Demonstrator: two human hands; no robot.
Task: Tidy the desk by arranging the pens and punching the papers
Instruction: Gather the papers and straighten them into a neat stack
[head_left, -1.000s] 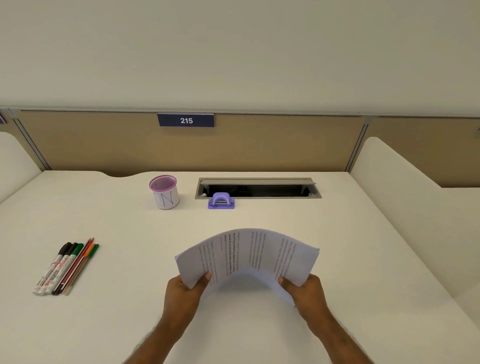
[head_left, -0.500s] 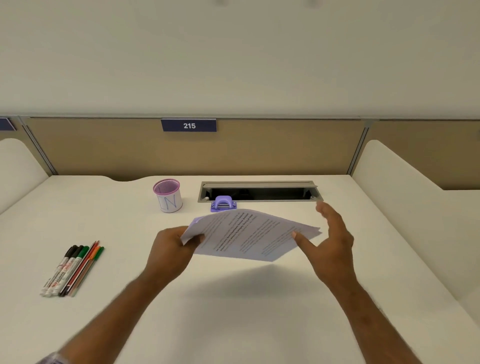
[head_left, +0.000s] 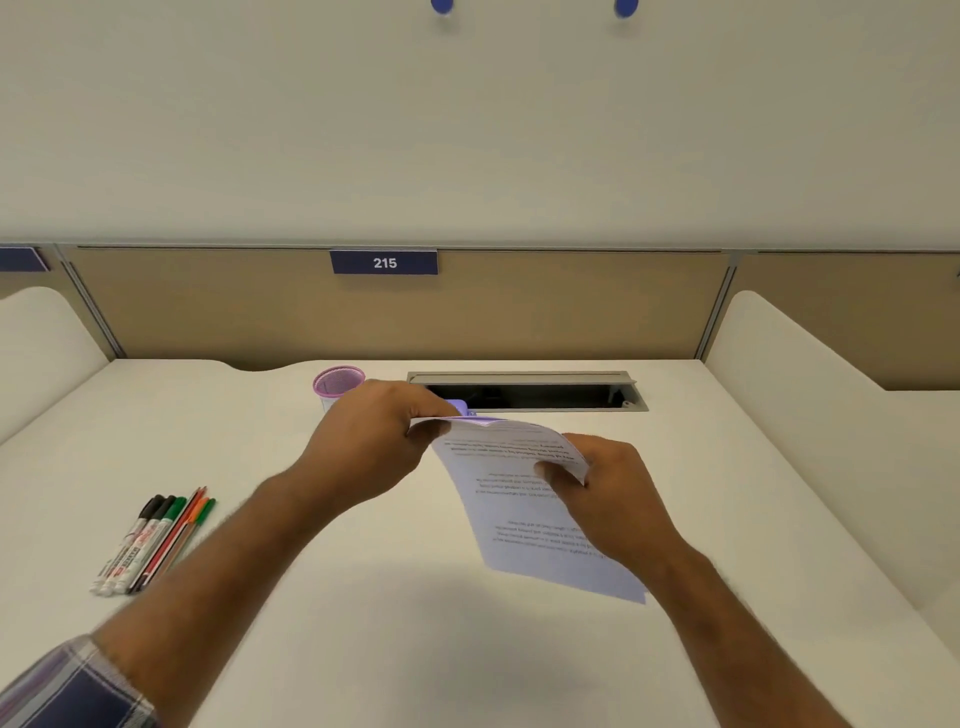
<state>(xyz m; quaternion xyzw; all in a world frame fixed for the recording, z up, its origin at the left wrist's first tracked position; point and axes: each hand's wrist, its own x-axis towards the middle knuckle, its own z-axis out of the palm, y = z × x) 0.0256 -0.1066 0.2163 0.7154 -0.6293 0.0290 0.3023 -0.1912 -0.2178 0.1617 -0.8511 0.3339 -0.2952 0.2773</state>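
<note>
Above the middle of the desk I hold a thin stack of printed papers (head_left: 514, 514), turned lengthwise with the text upside down. My left hand (head_left: 376, 436) pinches the far left corner. My right hand (head_left: 602, 488) grips the right edge with the thumb on top. The purple hole punch (head_left: 461, 406) shows only as a sliver behind the papers' far edge and my left hand. A pink mesh pen cup (head_left: 338, 382) stands at the back, partly hidden by my left hand. Several pens and markers (head_left: 156, 540) lie side by side at the left.
An open cable tray (head_left: 530, 392) is sunk into the desk's back edge. A tan partition with a "215" plate (head_left: 384, 262) closes the back. White side dividers rise at the left and right of the white desk (head_left: 363, 649).
The papers were turned from crosswise to lengthwise and moved toward the punch. My right hand, open half a second ago, now grips the sheets' right edge. My left hand moved forward.
</note>
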